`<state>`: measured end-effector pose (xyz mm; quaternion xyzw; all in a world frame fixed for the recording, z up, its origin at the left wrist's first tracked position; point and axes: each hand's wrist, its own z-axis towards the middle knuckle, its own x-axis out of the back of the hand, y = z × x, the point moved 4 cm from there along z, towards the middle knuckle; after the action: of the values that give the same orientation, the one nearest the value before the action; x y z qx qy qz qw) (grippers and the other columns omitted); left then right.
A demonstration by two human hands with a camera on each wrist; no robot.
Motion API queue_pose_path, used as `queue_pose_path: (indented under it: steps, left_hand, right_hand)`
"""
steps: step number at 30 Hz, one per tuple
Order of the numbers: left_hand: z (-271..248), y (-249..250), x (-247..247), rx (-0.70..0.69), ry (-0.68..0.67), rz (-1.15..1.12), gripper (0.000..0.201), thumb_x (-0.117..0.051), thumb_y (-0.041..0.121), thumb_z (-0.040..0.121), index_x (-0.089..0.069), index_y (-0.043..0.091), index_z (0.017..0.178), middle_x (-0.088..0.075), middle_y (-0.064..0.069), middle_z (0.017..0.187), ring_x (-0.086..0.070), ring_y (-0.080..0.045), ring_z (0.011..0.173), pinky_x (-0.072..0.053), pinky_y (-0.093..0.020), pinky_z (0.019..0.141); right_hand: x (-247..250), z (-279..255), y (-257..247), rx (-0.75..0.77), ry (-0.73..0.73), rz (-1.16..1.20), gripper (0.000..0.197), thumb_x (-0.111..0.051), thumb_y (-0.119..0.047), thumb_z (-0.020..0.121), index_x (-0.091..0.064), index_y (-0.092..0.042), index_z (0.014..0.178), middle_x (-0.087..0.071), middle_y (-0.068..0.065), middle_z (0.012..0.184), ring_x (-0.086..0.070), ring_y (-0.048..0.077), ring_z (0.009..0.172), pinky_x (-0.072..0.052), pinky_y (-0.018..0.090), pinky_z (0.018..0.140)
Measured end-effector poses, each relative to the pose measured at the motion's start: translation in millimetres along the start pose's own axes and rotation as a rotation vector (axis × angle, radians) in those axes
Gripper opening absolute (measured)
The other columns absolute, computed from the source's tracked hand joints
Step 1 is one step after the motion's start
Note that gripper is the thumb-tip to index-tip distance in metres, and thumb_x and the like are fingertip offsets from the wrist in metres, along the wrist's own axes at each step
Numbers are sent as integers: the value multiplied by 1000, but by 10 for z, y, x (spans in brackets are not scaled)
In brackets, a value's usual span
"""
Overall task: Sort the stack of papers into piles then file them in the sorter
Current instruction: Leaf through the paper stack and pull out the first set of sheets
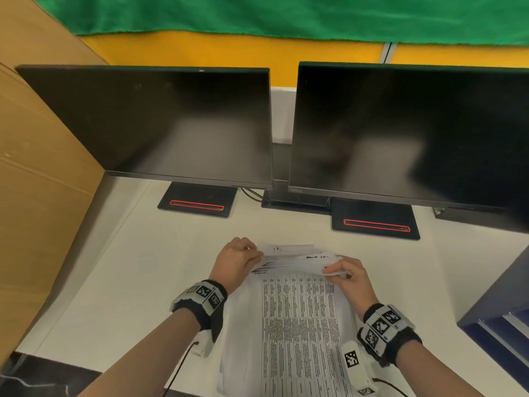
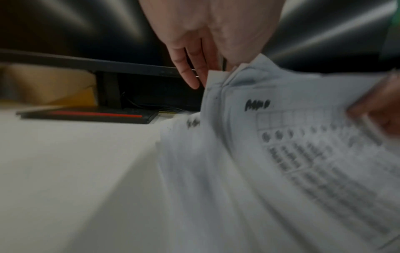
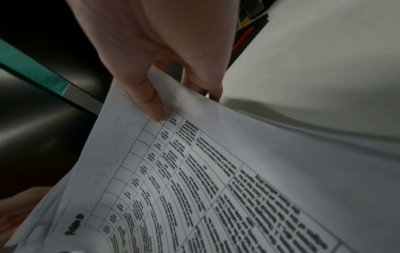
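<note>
Both hands' fingers clamp the stack of papers (image 1: 297, 305) at its far edge; left grip apparently at the corner.

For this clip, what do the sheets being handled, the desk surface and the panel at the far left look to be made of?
Stack of papers: thin matte white office paper; it bends and fans where the left hand and right hand pinch it. Desk: smooth off-white top, probably laminate, faint sheen. Left panel: likely corrugated cardboard, matte brown with crease lines.
</note>
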<state>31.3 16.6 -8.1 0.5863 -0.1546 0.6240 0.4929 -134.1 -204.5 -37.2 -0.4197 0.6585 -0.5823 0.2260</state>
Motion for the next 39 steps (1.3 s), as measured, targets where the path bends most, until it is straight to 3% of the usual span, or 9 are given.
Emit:
queue_pose_path:
  steps: [7,12,14,17,19,23,31,34,39]
  left_hand:
    - [-226,-14,-56,352,-265,-644,9,-64,16,87,-71,20,89,-68,7,102,-63,-13,98,-49,-26,89]
    - [-282,-39,-109,364,-438,-674,21,-57,38,87,-68,21,91,-65,1,95,-62,-21,91,-49,-34,82]
    - [-252,-118,-81,513,-351,-747,33,-49,41,92,-65,12,92,-62,0,93,-60,-18,85,-50,-34,79]
    - [-217,-310,-50,825,-134,-700,20,-38,13,96,-58,11,95,-54,-6,92,-53,-15,64,-46,-28,55]
    - [-191,-387,-96,897,-151,-616,21,-37,5,93,-55,9,103,-51,-11,101,-55,-19,71,-51,-28,50]
    - [-145,-469,-174,855,-225,-447,29,-47,1,87,-55,6,114,-45,-15,114,-54,-33,100,-58,-40,62]
    - [-82,-540,-189,722,-386,-323,35,-63,6,81,-56,14,114,-37,-5,106,-56,-27,84,-53,-22,46]
    - [-46,-508,-141,564,-335,-140,26,-62,3,78,-63,12,102,-39,-3,100,-55,-29,93,-43,-25,71]
    - [-23,-340,-8,407,-105,-251,18,-49,-4,83,-56,11,91,-57,-6,87,-50,-27,79,-31,-29,65]
  right_hand:
    - [-21,36,56,-35,-48,28,23,-70,12,71,-71,-11,73,-49,0,124,-44,13,117,-31,28,103]
    - [-24,32,49,-46,-91,102,21,-68,12,73,-71,-9,72,-69,5,91,-61,21,94,-46,33,94]
    - [-14,32,31,-47,-99,120,21,-67,14,72,-70,-7,72,-69,5,88,-62,21,92,-48,28,89]
    - [-5,48,37,-37,-118,97,22,-67,15,72,-70,-6,71,-68,5,88,-61,19,90,-48,27,87]
    - [-12,63,59,-40,-133,75,21,-68,14,72,-71,-7,71,-69,7,89,-62,20,91,-49,29,87]
    - [-10,77,75,-35,-143,54,19,-69,12,72,-71,-6,71,-69,9,91,-62,21,91,-49,23,81]
    - [-3,73,65,-39,-150,34,17,-68,12,73,-71,-5,72,-69,7,90,-62,19,90,-51,22,80]
    - [-16,47,26,-29,-161,24,15,-69,11,73,-70,-4,72,-69,6,90,-62,17,90,-50,23,82]
    - [19,38,-65,-10,-139,41,16,-69,13,72,-71,-3,73,-68,1,90,-61,10,87,-53,15,74]
